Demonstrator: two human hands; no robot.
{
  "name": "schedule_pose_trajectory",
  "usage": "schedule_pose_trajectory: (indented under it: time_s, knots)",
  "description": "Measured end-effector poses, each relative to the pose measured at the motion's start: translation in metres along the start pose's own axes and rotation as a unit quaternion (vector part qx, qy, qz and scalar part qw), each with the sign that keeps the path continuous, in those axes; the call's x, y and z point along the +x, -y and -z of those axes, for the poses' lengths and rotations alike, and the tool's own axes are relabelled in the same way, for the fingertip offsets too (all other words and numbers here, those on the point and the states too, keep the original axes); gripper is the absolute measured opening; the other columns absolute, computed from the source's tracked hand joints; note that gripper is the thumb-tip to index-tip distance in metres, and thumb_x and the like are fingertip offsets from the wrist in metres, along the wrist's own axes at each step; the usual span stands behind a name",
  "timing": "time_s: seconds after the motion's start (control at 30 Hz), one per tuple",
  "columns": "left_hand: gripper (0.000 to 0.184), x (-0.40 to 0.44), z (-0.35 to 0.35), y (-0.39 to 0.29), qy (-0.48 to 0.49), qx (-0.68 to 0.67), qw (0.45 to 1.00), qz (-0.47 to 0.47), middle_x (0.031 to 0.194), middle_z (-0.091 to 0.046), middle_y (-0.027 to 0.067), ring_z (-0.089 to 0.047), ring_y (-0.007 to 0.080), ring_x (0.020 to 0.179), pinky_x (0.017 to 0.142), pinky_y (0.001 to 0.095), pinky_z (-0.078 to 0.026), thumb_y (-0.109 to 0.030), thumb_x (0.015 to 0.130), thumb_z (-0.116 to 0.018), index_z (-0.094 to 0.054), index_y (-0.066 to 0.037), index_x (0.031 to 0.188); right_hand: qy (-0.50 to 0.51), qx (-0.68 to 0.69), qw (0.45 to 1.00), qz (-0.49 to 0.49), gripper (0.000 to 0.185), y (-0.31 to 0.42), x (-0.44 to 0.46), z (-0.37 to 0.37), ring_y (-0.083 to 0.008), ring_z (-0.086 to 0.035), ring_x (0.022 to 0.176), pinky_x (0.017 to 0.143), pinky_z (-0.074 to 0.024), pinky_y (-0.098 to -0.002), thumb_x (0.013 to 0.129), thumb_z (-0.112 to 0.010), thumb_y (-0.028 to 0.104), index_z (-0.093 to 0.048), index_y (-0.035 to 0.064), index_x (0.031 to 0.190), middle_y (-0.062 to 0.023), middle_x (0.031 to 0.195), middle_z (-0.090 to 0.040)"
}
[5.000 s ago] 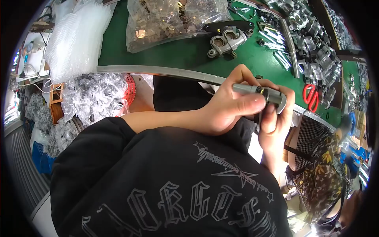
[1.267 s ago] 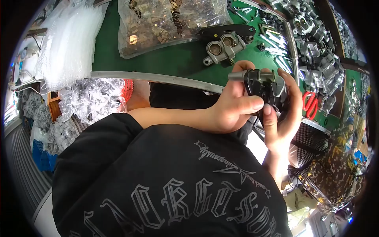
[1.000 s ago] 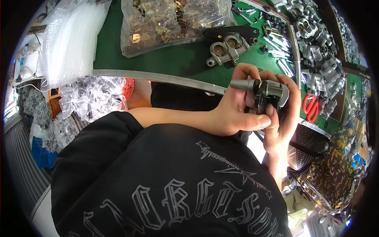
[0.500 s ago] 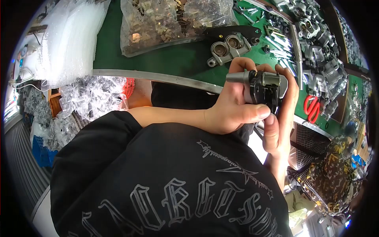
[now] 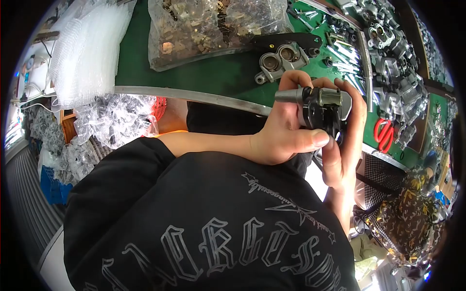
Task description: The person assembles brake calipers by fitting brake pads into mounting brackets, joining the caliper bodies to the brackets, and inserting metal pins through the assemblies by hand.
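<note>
Above the front edge of the bench, both my hands hold a brake caliper [image 5: 326,98], a grey metal body with black parts. My left hand [image 5: 284,140] wraps it from the left, with the thumb pressed across its near side. On the right side, my right hand [image 5: 350,131] closes around it, its thumb beside the left thumb. Fingers hide much of the far side. Just beyond the hands, a second caliper [image 5: 281,63] with two round bores lies on the green bench, touching a black flat bracket [image 5: 286,40].
A clear bag of small brass-coloured clips [image 5: 194,34] lies on the bench [image 5: 133,63]. Bolts [image 5: 344,60], red-handled scissors [image 5: 383,136] and piled calipers [image 5: 398,82] are to the right. Bubble-wrap sheets [image 5: 87,53] hang at the left. Another person's patterned sleeve [image 5: 412,218] shows lower right.
Both hands and the caliper have shifted very slightly to the left. The grip looks the same, and the things on the bench have stayed in place.
</note>
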State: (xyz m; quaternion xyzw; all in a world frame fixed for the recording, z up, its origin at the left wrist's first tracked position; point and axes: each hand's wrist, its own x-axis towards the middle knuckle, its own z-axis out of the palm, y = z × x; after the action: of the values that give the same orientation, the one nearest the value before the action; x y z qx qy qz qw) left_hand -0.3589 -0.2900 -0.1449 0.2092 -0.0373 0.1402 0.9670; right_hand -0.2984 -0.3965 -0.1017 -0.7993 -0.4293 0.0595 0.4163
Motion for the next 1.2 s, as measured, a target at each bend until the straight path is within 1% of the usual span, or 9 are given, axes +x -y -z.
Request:
schedule_pose_trajectory:
  time_s: [0.23, 0.43, 0.63, 0.7, 0.8, 0.87, 1.0, 1.13, 1.2]
  knots:
    - [0.059, 0.0, 0.002, 0.001, 0.023, 0.013, 0.999, -0.02, 0.112, -0.034, 0.0104, -0.039, 0.0157, 0.102, 0.085, 0.0301, -0.036, -0.002, 0.063, -0.065, -0.022, -0.013, 0.103, -0.052, 0.05, 0.996, -0.042, 0.053, 0.006, 0.002, -0.008, -0.0316, -0.042, 0.102, 0.091, -0.0303, -0.0402, 0.071, -0.052, 0.024, -0.04, -0.0025, 0.115, -0.0189, 0.109, -0.044]
    - [0.061, -0.001, -0.001, -0.004, 0.026, 0.029, 0.999, -0.011, 0.111, -0.035, 0.0116, -0.041, 0.0166, 0.101, 0.085, 0.0306, -0.037, -0.004, 0.061, -0.067, -0.023, -0.013, 0.102, -0.078, 0.038, 0.996, -0.036, 0.055, 0.007, -0.002, -0.015, -0.0211, -0.042, 0.103, 0.091, -0.0312, -0.0328, 0.08, -0.048, 0.036, -0.036, -0.0008, 0.119, -0.0127, 0.113, -0.041]
    - [0.067, -0.001, 0.004, -0.001, 0.106, 0.064, 0.989, -0.076, 0.111, -0.037, 0.0153, -0.042, 0.0197, 0.102, 0.084, 0.0334, -0.037, -0.003, 0.056, -0.072, -0.026, -0.012, 0.103, -0.095, 0.046, 0.994, -0.014, 0.055, 0.01, -0.004, -0.017, -0.0268, -0.037, 0.108, 0.092, -0.0294, -0.0393, 0.082, -0.047, 0.042, -0.033, 0.002, 0.117, -0.0169, 0.115, -0.037]
    - [0.067, 0.001, 0.006, 0.001, 0.121, 0.097, 0.982, -0.105, 0.112, -0.037, 0.0153, -0.043, 0.0201, 0.102, 0.084, 0.0338, -0.038, -0.003, 0.055, -0.073, -0.026, -0.012, 0.103, -0.131, 0.047, 0.99, 0.03, 0.054, 0.004, 0.0, -0.02, -0.0295, -0.04, 0.099, 0.087, -0.0323, -0.0401, 0.08, -0.046, 0.039, -0.034, -0.0011, 0.115, -0.0191, 0.106, -0.039]
    - [0.068, 0.003, 0.007, 0.004, 0.119, 0.116, 0.979, -0.117, 0.111, -0.037, 0.0148, -0.043, 0.0203, 0.103, 0.086, 0.0349, -0.038, -0.003, 0.056, -0.073, -0.025, -0.012, 0.103, -0.13, 0.093, 0.987, 0.001, 0.059, 0.0, 0.0, -0.019, -0.0277, -0.04, 0.101, 0.088, -0.0313, -0.0394, 0.08, -0.048, 0.038, -0.028, -0.0011, 0.119, -0.0187, 0.109, -0.038]
    - [0.067, 0.004, 0.003, 0.003, 0.095, 0.11, 0.984, -0.1, 0.111, -0.037, 0.0143, -0.043, 0.0199, 0.103, 0.086, 0.0348, -0.038, -0.003, 0.057, -0.073, -0.025, -0.012, 0.103, -0.097, 0.165, 0.977, -0.097, 0.066, 0.01, 0.0, -0.014, -0.0261, -0.037, 0.11, 0.094, -0.0278, -0.0394, 0.079, -0.052, 0.042, -0.025, 0.0025, 0.124, -0.0175, 0.119, -0.035]
    - [0.063, 0.004, -0.011, -0.012, -0.034, 0.064, 0.997, 0.012, 0.108, -0.037, 0.0114, -0.043, 0.0168, 0.1, 0.085, 0.0329, -0.039, -0.001, 0.061, -0.069, -0.023, -0.012, 0.102, -0.077, 0.149, 0.982, -0.086, 0.056, 0.005, 0.003, -0.008, -0.0232, -0.043, 0.106, 0.094, -0.0304, -0.0337, 0.079, -0.055, 0.027, -0.034, -0.0027, 0.122, -0.0159, 0.117, -0.043]
    - [0.063, 0.007, -0.002, -0.005, 0.03, 0.111, 0.992, -0.052, 0.108, -0.036, 0.0095, -0.04, 0.015, 0.101, 0.084, 0.0297, -0.039, -0.001, 0.061, -0.069, -0.023, -0.012, 0.102, -0.032, 0.17, 0.984, -0.044, 0.051, 0.003, 0.009, 0.001, -0.023, -0.045, 0.108, 0.095, -0.0309, -0.0335, 0.077, -0.059, 0.016, -0.039, -0.0057, 0.119, -0.0165, 0.118, -0.046]
    - [0.064, 0.006, -0.005, -0.008, 0.018, 0.091, 0.995, -0.031, 0.109, -0.036, 0.0096, -0.04, 0.0156, 0.102, 0.083, 0.03, -0.039, -0.001, 0.06, -0.07, -0.022, -0.012, 0.102, -0.036, 0.216, 0.974, -0.053, 0.05, 0.003, 0.009, 0.001, -0.0234, -0.046, 0.109, 0.095, -0.0328, -0.033, 0.077, -0.058, 0.011, -0.04, -0.0066, 0.12, -0.0172, 0.12, -0.045]
